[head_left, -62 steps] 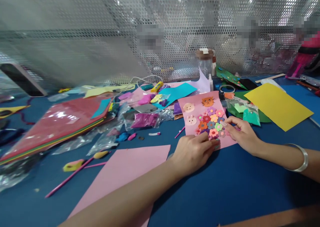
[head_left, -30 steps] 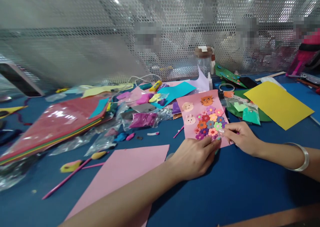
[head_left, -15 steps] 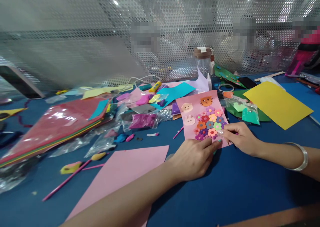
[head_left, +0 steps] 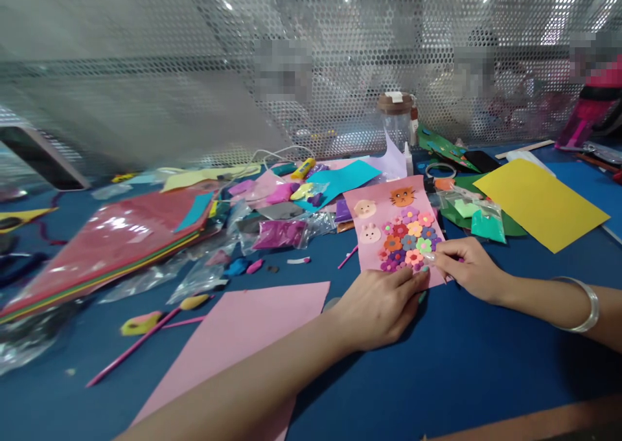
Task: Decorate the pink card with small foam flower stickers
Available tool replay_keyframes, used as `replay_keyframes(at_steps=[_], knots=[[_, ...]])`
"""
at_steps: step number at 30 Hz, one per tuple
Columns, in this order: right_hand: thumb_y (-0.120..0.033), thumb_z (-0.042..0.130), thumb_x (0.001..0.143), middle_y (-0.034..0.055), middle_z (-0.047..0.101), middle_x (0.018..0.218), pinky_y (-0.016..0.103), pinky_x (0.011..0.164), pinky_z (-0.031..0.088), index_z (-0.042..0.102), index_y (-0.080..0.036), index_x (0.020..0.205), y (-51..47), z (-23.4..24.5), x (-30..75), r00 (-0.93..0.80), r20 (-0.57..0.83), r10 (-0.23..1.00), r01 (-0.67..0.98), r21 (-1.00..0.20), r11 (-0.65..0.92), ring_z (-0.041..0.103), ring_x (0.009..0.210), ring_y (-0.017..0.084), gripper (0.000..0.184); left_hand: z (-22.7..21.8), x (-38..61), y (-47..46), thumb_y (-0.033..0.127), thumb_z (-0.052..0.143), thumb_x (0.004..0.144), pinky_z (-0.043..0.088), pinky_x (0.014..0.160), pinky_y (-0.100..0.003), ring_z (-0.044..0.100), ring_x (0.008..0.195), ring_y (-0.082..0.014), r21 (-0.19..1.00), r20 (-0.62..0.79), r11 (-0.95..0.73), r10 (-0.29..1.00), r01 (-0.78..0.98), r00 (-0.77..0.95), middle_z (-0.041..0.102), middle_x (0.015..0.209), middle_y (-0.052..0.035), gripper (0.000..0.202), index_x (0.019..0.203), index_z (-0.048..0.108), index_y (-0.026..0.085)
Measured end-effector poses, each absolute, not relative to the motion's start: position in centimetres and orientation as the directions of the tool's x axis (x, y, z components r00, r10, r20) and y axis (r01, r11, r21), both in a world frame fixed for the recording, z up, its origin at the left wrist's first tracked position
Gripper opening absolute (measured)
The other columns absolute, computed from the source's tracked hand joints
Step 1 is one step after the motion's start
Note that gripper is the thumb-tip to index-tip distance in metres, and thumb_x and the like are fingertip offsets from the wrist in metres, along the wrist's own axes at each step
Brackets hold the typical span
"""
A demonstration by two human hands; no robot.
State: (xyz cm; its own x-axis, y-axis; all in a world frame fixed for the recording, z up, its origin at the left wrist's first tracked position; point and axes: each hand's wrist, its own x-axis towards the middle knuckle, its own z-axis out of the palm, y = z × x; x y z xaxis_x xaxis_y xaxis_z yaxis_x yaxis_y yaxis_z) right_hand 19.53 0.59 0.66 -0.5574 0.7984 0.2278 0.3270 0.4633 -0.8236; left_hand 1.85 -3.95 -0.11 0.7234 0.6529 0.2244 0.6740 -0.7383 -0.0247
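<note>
A small pink card lies on the blue table, covered with coloured foam flowers and three animal-face stickers. My left hand rests flat on the card's near edge, fingers stretched out and holding it down. My right hand sits at the card's near right corner, fingers pinched together at the flower cluster; what they pinch is too small to name. A silver bangle circles my right wrist.
A large pink sheet lies near left, a yellow sheet far right. A wrapped stack of coloured sheets, plastic bags, a pink stick and a lidded jar crowd the table. A perforated metal screen stands behind, with people beyond it.
My right hand drew in from flat on the card's right edge to a pinch at the flowers. My left hand slid slightly toward me along the card's near edge.
</note>
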Motion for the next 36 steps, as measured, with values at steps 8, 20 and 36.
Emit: replay_keyframes(at_steps=[8,20,36], knots=[[-0.022,0.042,0.076,-0.0039,0.039,0.043,0.02,0.044,0.027,0.039,-0.016,0.044,0.61,0.65,19.52,-0.557,0.21,0.804,0.332,-0.831,0.447,0.035,0.043,0.006,0.032,-0.28,1.73,-4.0,0.022,0.032,0.083,0.042,0.042,-0.025,0.055,0.052,-0.014,-0.018,0.222,-0.763,0.626,0.646,0.747,0.058,0.073,-0.0032,0.034,0.113,0.048,0.014],[-0.022,0.041,0.075,-0.0035,0.04,0.043,0.021,0.044,0.027,0.038,-0.016,0.044,0.46,0.74,19.57,-0.567,0.227,0.792,0.355,-0.801,0.483,0.036,0.044,0.007,0.032,-0.17,1.81,-4.04,0.023,0.03,0.085,0.038,0.041,-0.022,0.053,0.051,-0.0117,-0.017,0.239,-0.756,0.633,0.655,0.737,0.056,0.072,-0.003,0.033,0.111,0.048,0.015],[-0.021,0.039,0.076,-0.0035,0.037,0.043,0.022,0.045,0.025,0.038,-0.016,0.044,0.44,0.69,19.58,-0.586,0.255,0.769,0.351,-0.775,0.525,0.035,0.045,0.007,0.032,0.07,1.94,-3.97,0.023,0.036,0.083,0.036,0.041,-0.022,0.054,0.052,-0.0116,0.015,0.227,-0.753,0.644,0.658,0.731,0.059,0.072,-0.0026,0.029,0.105,0.053,0.017]])
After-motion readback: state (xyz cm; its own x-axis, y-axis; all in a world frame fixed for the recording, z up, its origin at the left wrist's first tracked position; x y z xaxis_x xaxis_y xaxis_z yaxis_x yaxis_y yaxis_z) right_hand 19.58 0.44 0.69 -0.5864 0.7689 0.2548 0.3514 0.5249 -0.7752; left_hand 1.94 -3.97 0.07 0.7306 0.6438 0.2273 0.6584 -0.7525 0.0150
